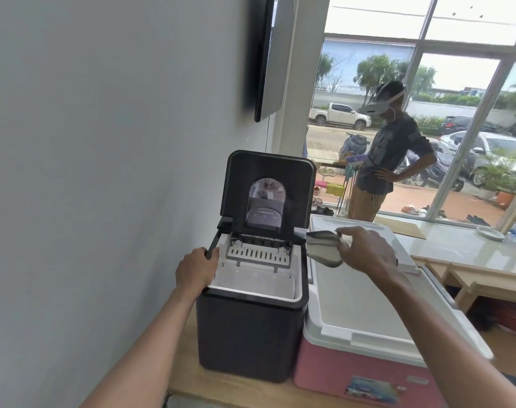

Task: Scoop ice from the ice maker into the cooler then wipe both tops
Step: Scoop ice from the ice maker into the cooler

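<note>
A black ice maker (pixel 248 328) stands on a wooden table with its lid (pixel 268 187) raised upright. Its white basket (pixel 256 282) shows inside; I cannot tell if ice lies in it. My left hand (pixel 196 270) rests on the ice maker's left rim, fingers curled around the black lid hinge arm. A pink cooler (pixel 351 366) with a shut white lid (pixel 357 301) stands right beside the ice maker. My right hand (pixel 365 248) holds a metal ice scoop (pixel 323 247) above the cooler lid's far left part, near the ice maker's right edge.
A grey wall runs along the left, with a dark screen (pixel 265 57) mounted above. A person wearing a headset (pixel 383 154) stands behind the cooler by large windows. A low white counter with a plate (pixel 490 232) and a wooden bench (pixel 480 281) lie to the right.
</note>
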`<state>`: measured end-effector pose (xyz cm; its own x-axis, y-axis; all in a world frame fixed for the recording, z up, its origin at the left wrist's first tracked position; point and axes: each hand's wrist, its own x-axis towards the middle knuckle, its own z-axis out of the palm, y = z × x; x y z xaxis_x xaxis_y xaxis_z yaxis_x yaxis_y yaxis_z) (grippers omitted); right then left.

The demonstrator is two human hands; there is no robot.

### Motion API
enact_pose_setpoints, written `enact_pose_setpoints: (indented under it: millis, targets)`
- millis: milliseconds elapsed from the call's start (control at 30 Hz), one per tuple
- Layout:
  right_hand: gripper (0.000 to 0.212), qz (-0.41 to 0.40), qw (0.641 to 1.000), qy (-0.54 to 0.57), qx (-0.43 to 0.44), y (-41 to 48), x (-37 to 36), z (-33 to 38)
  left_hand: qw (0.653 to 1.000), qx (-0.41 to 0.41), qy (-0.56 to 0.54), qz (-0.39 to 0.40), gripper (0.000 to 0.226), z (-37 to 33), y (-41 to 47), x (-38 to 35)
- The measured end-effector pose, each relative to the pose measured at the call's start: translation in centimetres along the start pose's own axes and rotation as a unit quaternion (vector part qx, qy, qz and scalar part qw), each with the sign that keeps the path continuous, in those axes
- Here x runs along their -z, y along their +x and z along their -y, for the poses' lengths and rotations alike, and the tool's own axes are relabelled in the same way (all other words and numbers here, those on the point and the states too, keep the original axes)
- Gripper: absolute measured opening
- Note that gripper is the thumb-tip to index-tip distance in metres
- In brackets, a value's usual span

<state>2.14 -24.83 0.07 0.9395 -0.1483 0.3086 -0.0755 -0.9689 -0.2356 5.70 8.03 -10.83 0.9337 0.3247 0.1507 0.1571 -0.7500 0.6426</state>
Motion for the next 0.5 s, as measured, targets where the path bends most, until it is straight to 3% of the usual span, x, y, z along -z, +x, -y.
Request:
enact_pose_setpoints:
  millis: [133, 233, 500]
  targets:
    - [0.039, 0.022, 0.999, -0.041, 0.028, 0.7, 2.7, 1.5, 1.0, 0.001, -0.012, -0.004, 0.047, 0.2, 0.4, -0.1]
    - [0.039, 0.058, 0.995, -0.004, 0.086, 1.0, 3.0, 3.9, 1.0, 0.001, -0.014, -0.009, 0.046, 0.3, 0.6, -0.1]
    - [0.04, 0.165, 0.963, -0.045, 0.207, -0.2, -7.0, 9.5, 1.0, 0.004, -0.013, -0.01, 0.047, 0.4, 0.4, -0.2]
